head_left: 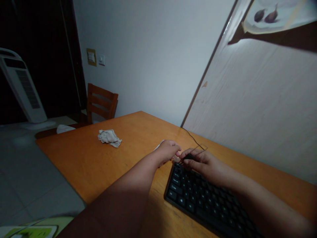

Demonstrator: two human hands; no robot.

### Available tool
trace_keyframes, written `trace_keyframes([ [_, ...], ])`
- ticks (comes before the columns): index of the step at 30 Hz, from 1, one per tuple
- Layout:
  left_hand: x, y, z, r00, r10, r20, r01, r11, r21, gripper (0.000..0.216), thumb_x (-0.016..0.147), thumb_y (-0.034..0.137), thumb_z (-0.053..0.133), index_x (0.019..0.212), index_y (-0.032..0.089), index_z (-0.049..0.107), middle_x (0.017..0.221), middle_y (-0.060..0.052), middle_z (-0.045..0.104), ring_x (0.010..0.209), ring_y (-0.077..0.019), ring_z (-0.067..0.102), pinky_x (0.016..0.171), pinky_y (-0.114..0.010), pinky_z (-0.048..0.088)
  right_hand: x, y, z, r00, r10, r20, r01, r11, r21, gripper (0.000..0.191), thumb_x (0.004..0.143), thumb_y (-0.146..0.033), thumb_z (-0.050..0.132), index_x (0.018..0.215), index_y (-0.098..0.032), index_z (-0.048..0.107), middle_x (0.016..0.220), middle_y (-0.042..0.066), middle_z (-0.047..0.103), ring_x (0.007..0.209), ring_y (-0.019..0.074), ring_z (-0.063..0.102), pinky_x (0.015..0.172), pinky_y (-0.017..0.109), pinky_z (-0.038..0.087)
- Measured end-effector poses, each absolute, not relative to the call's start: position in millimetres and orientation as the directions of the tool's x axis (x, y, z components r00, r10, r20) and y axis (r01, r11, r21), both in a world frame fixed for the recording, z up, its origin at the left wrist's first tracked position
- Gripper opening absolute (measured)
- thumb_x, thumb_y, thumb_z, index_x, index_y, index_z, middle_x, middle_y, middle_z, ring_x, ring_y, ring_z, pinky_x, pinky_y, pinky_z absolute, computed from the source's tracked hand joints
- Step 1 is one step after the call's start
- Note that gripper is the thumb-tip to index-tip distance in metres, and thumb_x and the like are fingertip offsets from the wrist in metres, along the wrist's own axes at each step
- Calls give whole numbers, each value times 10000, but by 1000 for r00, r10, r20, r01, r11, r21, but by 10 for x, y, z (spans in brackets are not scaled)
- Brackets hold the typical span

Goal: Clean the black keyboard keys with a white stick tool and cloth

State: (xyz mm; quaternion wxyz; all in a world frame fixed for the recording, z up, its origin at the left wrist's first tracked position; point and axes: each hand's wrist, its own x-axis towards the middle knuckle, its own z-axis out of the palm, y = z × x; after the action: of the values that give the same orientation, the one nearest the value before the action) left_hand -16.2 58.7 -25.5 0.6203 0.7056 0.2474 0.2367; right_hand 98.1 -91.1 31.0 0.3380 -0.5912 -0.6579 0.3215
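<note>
A black keyboard [198, 195] lies at an angle on the wooden table, its right part under my right forearm. Over its far left corner, my right hand [204, 163] has thumb and fingers closed around a small black object [189, 157], whose kind I cannot make out. My left hand [168, 150] is just to the left, fingers curled close to the right fingertips. What those fingers hold, if anything, is hidden. A sliver of something white [158, 145] shows behind the left wrist. A thin black cable [192, 135] runs from the wall edge toward my right hand.
A crumpled greyish cloth [109, 138] lies on the table [133, 129] to the left. Beyond the table stand a wooden chair [102, 101] and a white tower fan [26, 87]. A wall borders the table's far right edge. Something green [37, 231] is at lower left.
</note>
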Motion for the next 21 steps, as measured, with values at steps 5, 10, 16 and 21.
trace_keyframes([
  [5,-172,581,-255,765,643,28,48,-100,994,104,765,240,578,756,162,647,680,-22,661,516,-106,537,487,-209,403,1004,-892,321,-77,996,54,561,88,-823,223,960,-341,586,1129,-260,707,1064,41,694,960,194,632,836,326,505],
  [10,-186,546,-207,770,638,25,45,-94,995,90,753,209,551,687,169,598,590,4,601,466,-98,499,457,-207,380,1026,-817,309,-104,994,40,594,94,-799,227,940,-331,613,1109,-235,730,1005,40,707,893,182,630,767,297,503],
  [16,-215,533,-173,763,645,38,56,-125,991,113,728,220,541,622,187,560,507,29,517,439,-102,454,432,-215,330,990,-727,372,-106,993,-45,584,26,-812,243,921,-322,625,1107,-198,721,935,41,708,759,157,599,686,288,489],
  [21,-232,539,-177,758,651,49,62,-147,987,122,717,231,542,605,188,562,497,31,503,455,-105,446,436,-218,307,959,-710,423,-85,992,-94,541,-33,-841,200,895,-324,646,1039,-197,701,889,31,693,726,155,600,657,291,483],
])
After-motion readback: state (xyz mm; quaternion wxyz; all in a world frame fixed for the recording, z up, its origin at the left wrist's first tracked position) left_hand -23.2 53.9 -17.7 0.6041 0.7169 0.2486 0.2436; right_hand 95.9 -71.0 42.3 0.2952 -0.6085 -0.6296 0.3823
